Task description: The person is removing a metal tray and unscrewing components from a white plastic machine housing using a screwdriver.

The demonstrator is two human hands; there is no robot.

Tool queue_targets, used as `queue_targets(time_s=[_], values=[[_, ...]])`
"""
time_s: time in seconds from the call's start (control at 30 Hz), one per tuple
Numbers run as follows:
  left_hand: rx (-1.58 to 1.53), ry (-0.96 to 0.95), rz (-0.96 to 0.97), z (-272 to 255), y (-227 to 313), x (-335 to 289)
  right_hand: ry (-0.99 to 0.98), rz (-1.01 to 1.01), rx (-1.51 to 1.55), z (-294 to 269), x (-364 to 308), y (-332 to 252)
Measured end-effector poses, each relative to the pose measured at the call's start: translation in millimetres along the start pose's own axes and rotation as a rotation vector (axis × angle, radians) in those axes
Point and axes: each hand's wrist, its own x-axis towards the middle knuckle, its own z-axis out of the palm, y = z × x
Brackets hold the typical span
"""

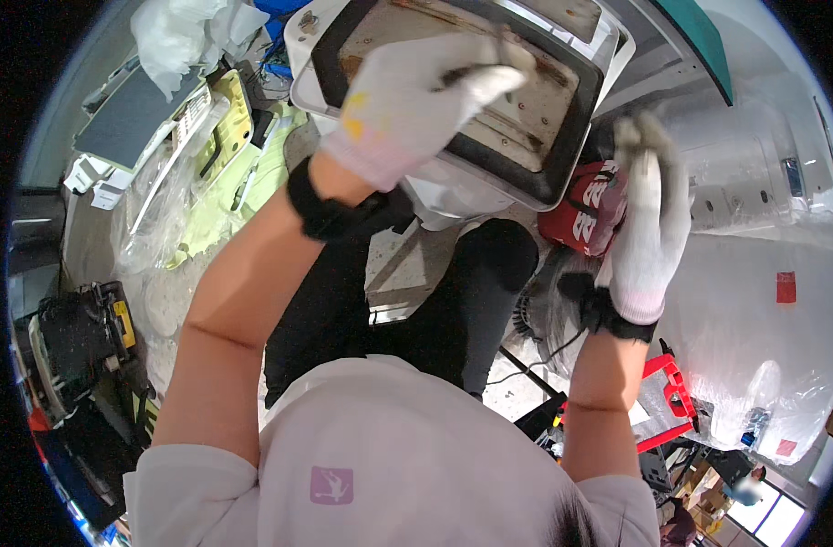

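The panel (pixel 548 91), dull and brown-stained, sits inside the black rim (pixel 551 182) of the white case (pixel 453 182) at the top centre of the frame, just beyond the knees (pixel 500 251). The gloved left hand (pixel 421 100) is over its middle, fingers bent and thumb reaching right; a dark patch lies between thumb and fingers, but I cannot tell whether that is a small thing held or only shadow. Nor is it clear if the glove touches the panel or hangs just above it.

The right hand (pixel 651 205) is off the case, at the upper right beside the red bag (pixel 580 214). Its fingers are nearly straight and close together, their tips blurred; nothing shows in it.

For good work here, the case probably wants steadying: the lower right stretch of the rim looks like a fair place for the right palm, leaving the left free for fine work. The left hand covers much of the panel – tilting the wrist a little should open the view of the small dots, perhaps screws or holes. Light finger pressure seems wise, as stained metal may be rough and could snag the knit. The cable (pixel 553 354) below the right wrist is best kept clear of the foot.
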Motion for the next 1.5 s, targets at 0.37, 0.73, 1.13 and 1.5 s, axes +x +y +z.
queue_targets(time_s=[0.37, 0.73, 1.13, 1.5], values=[[-0.471, 0.126, -0.483, -21, -2, -71, 0.034, 0.376, -0.017, 13, -77, 40], [-0.521, 0.191, -0.486, -25, -9, -81, 0.084, 0.207, -0.161, 23, -73, 32], [-0.197, -0.611, 0.115, 2, -3, -83, -0.28, 0.323, 0.384, 21, -65, -22], [-0.193, -0.178, -0.193, 0, -6, -64, 0.283, 0.123, -0.093, 13, 24, 6]])
